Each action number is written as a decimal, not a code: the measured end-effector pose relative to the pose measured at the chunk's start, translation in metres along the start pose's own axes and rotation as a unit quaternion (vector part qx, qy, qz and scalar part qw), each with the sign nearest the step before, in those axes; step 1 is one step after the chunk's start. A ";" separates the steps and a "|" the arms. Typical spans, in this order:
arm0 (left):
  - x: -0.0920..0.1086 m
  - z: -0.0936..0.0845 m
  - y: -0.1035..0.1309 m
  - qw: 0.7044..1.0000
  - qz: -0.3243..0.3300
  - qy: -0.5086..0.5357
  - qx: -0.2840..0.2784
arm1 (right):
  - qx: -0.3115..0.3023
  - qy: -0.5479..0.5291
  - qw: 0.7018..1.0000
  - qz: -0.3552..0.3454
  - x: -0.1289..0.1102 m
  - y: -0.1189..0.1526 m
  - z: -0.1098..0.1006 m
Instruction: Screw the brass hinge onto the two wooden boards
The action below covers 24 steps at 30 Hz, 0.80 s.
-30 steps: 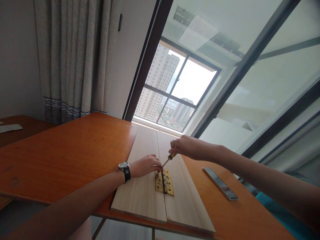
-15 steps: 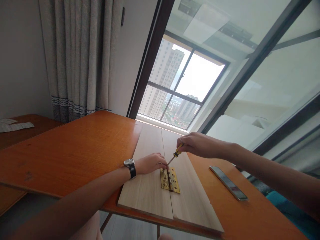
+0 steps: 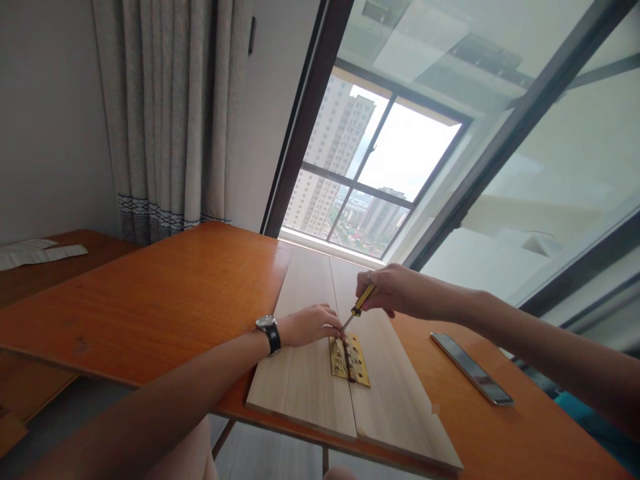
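Note:
My right hand (image 3: 390, 288) grips a screwdriver (image 3: 363, 301) with a yellow and black handle, its shaft slanting down to the left. The tip meets the fingers of my left hand (image 3: 313, 325), which are pinched together at the top edge of a brass hinge (image 3: 359, 360). Whatever those fingertips hold is too small and covered to make out. The hinge lies unfolded across the seam between two pale wooden boards, a left board (image 3: 295, 387) and a right board (image 3: 395, 393). Several holes show in its right leaf; small pieces sit on the left leaf.
The boards lie on an orange-brown wooden table (image 3: 165, 307). A phone (image 3: 471, 369) rests on it to the right of the boards. Papers (image 3: 45, 253) lie on a lower surface at far left. A grey curtain (image 3: 170, 133) and a window (image 3: 373, 160) stand behind the table.
The camera view has shifted slightly. My right hand has changed its hold, and more of the screwdriver handle shows. My left hand stays at the hinge's top edge.

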<state>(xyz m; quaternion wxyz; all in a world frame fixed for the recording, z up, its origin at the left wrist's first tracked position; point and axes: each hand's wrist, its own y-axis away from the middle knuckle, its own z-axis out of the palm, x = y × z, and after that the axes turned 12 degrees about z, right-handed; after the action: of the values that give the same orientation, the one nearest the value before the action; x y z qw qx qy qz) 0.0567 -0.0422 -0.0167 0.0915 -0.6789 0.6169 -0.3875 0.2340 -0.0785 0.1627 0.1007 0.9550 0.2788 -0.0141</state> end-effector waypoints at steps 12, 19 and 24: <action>-0.006 0.001 0.001 1.000 -0.001 0.009 -0.010 | 0.109 0.030 0.994 0.014 0.006 -0.004 0.016; -0.007 0.000 0.001 1.000 0.003 0.005 -0.013 | 0.122 0.003 0.982 -0.142 0.008 0.013 0.018; -0.008 0.000 0.000 0.999 -0.027 0.011 -0.022 | 0.172 -0.002 0.975 -0.138 0.021 0.012 0.018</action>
<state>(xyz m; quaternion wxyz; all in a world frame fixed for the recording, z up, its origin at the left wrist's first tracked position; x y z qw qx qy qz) 0.0569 -0.0351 -0.0201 0.0596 -0.6932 0.6072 -0.3837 0.2591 -0.0811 0.1455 -0.0670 0.9103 0.4011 -0.0776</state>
